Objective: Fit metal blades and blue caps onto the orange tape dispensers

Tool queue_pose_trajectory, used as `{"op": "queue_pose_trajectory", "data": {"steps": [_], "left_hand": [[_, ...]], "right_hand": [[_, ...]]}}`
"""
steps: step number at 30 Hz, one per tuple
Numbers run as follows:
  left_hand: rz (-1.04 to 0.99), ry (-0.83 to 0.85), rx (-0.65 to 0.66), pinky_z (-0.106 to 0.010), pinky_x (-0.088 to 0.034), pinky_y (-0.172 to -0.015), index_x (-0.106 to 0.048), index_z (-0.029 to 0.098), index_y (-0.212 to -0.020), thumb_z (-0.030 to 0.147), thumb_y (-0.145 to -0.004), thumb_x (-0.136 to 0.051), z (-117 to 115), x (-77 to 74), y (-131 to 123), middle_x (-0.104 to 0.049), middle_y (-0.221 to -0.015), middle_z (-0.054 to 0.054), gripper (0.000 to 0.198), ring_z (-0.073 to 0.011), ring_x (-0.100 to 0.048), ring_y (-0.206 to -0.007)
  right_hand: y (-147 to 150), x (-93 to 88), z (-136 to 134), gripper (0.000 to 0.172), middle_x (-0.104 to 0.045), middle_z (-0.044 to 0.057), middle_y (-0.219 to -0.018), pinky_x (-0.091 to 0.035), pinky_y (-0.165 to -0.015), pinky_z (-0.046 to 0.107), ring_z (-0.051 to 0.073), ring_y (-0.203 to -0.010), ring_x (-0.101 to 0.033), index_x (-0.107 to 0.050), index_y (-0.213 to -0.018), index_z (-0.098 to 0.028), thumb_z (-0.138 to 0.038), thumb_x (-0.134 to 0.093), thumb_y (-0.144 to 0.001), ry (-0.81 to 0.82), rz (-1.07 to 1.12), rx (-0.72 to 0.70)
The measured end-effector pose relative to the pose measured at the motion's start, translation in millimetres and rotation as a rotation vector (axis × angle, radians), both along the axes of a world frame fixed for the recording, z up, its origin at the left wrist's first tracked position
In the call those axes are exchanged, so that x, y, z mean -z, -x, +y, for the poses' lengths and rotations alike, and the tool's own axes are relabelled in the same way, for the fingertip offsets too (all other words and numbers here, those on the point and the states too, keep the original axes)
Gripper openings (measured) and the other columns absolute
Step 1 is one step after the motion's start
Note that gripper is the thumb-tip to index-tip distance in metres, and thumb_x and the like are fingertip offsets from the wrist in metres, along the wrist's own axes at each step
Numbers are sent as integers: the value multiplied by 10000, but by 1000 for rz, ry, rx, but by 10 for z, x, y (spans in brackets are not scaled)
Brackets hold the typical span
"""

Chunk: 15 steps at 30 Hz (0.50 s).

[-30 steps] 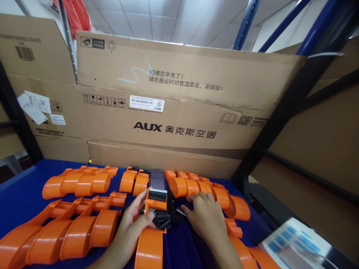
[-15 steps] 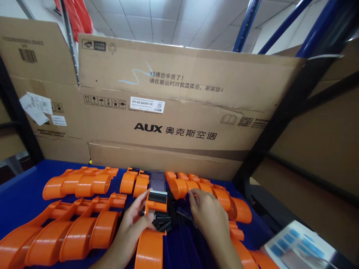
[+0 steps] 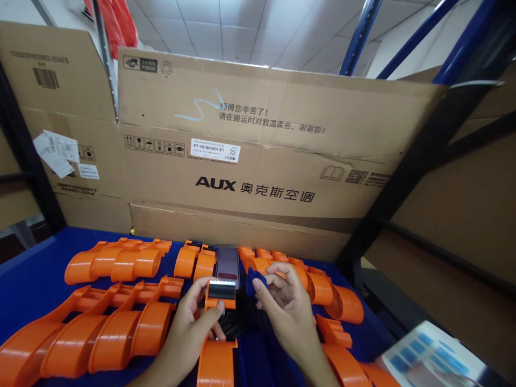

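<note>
My left hand is closed on an orange tape dispenser, its thumb on the front. A toothed metal edge and a black roller show at its top. Below that hand is a curved orange part; whether it belongs to the same dispenser I cannot tell. My right hand pinches a small dark blue plastic piece between thumb and fingers, to the right of the dispenser and apart from it. Black parts lie behind and beside the left fingers, partly hidden.
Rows of orange dispensers lie on the blue surface at left, with more at right. A phone stands behind my hands. Cardboard walls the back; a dark post and white box are at right.
My right hand has risen from among the dark blue parts, turned, and now shows the blue piece in its fingers. The dispenser in my left hand has shifted slightly down and left.
</note>
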<state>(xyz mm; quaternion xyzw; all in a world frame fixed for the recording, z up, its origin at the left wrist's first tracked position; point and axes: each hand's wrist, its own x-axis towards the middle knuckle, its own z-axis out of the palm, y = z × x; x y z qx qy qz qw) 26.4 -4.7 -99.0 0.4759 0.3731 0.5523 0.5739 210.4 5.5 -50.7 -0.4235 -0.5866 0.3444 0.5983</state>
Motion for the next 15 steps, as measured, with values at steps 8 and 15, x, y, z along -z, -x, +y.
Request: {"op": "queue_pose_trajectory", "data": {"steps": [8,15], "left_hand": [[13,-15,17,-184,-475,-430,-603,244,-1115,399,-849,-701,19,18,19,-646,-954,-7,323,-92,-646,-491],[6,-2,19,-192,-496,-443,-602,250,-1119,407,-847,-707,6,19,13,-650,-1000,-14,331,-93,-648,-504]], "right_hand": [[36,56,6,318,-645,23,-867,-593,-626,293,160,-671,-665,-632,-1150,-224,-375,-714,-881,55,-4,-134],[34,68,6,324,-683,51,-924,-591,-736,332,197,-773,-689,-688,-1122,-215,-416,-717,-869,57,-82,-115]]}}
